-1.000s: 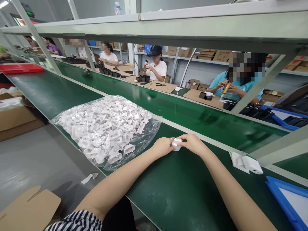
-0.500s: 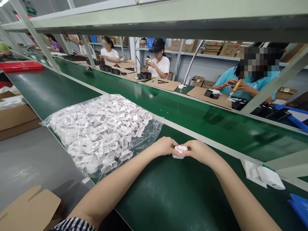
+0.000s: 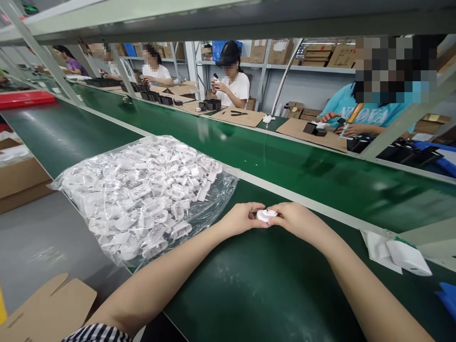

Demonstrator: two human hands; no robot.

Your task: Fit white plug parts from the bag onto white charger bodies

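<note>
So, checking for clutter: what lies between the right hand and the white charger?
Only bare green worktop between the right hand and charger, in the head view.

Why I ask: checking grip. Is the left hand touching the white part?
Touching: the head view shows the left hand pinching the white part, with no gap visible.

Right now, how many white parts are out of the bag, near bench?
2: one plug part held between left hand and right hand, centre; one adapter on a white wrapper, far right.
</note>
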